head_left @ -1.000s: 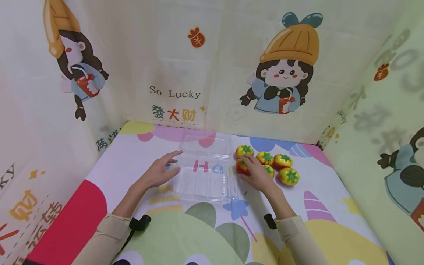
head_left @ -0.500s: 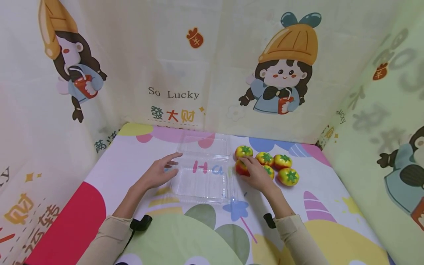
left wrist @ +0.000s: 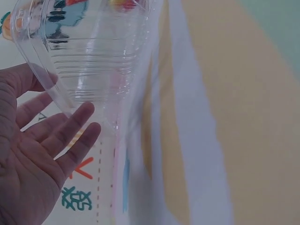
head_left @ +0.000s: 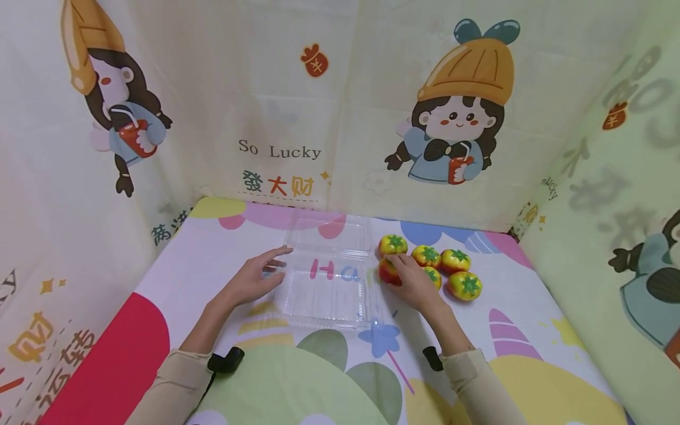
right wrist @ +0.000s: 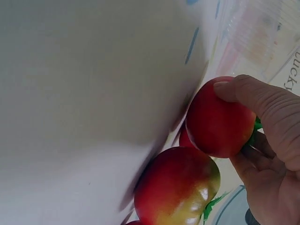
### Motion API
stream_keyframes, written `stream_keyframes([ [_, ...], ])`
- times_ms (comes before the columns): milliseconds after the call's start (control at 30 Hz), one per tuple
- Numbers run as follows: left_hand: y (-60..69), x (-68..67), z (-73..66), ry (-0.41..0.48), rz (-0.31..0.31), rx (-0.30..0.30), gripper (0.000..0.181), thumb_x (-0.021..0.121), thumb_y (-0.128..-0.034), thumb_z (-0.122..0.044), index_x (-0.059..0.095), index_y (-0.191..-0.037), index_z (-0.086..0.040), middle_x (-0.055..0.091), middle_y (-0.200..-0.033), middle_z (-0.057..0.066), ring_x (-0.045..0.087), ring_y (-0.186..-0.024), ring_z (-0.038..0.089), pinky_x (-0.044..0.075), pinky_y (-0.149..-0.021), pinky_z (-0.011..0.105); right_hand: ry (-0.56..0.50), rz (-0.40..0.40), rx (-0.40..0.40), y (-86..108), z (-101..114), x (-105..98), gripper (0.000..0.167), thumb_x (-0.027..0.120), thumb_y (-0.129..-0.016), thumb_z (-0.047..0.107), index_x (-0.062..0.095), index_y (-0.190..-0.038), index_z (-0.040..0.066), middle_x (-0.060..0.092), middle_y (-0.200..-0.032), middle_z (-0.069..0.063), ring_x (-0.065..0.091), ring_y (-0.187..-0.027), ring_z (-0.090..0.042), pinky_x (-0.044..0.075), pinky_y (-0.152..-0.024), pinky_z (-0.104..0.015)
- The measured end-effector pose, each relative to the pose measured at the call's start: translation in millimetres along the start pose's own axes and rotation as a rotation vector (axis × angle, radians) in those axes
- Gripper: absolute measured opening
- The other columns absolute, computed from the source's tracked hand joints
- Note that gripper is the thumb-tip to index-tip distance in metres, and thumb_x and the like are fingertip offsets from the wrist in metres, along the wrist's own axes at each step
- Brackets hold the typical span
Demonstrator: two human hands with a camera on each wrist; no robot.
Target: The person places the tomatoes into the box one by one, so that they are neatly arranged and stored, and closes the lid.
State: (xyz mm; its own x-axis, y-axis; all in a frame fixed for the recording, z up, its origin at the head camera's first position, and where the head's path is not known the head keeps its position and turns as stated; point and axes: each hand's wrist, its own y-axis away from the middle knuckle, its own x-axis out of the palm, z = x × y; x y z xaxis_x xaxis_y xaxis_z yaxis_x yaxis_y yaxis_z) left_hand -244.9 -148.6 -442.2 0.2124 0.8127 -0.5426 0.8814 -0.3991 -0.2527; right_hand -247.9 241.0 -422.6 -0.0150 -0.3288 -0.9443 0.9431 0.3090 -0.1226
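Observation:
My right hand (head_left: 418, 285) grips a red-and-yellow tomato (head_left: 389, 271) that has a green calyx. In the right wrist view the thumb lies across this tomato (right wrist: 220, 119), with fingers behind it. Another tomato (right wrist: 178, 187) lies close below it there. Several more tomatoes (head_left: 464, 285) sit together around the hand, one partly hidden by it. A clear plastic clamshell box (head_left: 323, 301) lies unfolded at the middle, lid at the back. My left hand (head_left: 256, 277) is at its left edge, fingers spread and relaxed; whether they touch the box (left wrist: 89, 61) is hard to tell.
A patterned cloth (head_left: 212, 254) covers the table. Printed curtains (head_left: 356, 118) enclose the back and both sides. A small black wrist camera (head_left: 226, 359) sits by the left cuff, and another (head_left: 432, 358) by the right.
Almost nothing moves. The right hand stays on the same tomato, and the left hand has shifted very slightly left at the box's edge. The head view has tilted a little.

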Motion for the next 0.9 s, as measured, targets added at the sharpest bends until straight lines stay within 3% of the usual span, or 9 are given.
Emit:
stream_keyframes([
  [200, -0.2, -2.5, 3.0, 0.026, 0.007, 0.028, 0.053, 0.064, -0.0965, -0.001, 0.051, -0.148, -0.001, 0.044, -0.156, 0.024, 0.065, -0.12, 0.038, 0.051, -0.102, 0.056, -0.028, -0.042, 0.005, -0.2, 6, -2, 0.065, 0.084, -0.084, 0.011, 0.054, -0.142, 0.008, 0.057, -0.141, -0.017, 0.053, -0.129, -0.038, 0.05, -0.106, -0.056],
  [633, -6.0, -5.2, 1.7, -0.013, 0.007, 0.034, 0.049, 0.064, -0.0957, 0.0, 0.054, -0.143, 0.005, 0.052, -0.15, 0.023, 0.068, -0.114, 0.036, 0.054, -0.099, 0.054, -0.076, -0.144, 0.067, 6.6, 8, -4, 0.071, 0.084, -0.081, 0.01, 0.051, -0.144, 0.005, 0.054, -0.14, -0.021, 0.052, -0.128, -0.04, 0.049, -0.107, -0.056],
  [900, -4.5, -6.9, 0.6, -0.006, 0.016, 0.032, 0.049, 0.065, -0.0951, 0.0, 0.054, -0.143, 0.006, 0.051, -0.15, 0.025, 0.069, -0.114, 0.036, 0.054, -0.099, 0.054, -0.117, -0.199, 0.044, 9.3, 7, -4, 0.074, 0.082, -0.082, 0.008, 0.05, -0.149, 0.009, 0.052, -0.139, -0.02, 0.051, -0.128, -0.04, 0.052, -0.103, -0.056],
])
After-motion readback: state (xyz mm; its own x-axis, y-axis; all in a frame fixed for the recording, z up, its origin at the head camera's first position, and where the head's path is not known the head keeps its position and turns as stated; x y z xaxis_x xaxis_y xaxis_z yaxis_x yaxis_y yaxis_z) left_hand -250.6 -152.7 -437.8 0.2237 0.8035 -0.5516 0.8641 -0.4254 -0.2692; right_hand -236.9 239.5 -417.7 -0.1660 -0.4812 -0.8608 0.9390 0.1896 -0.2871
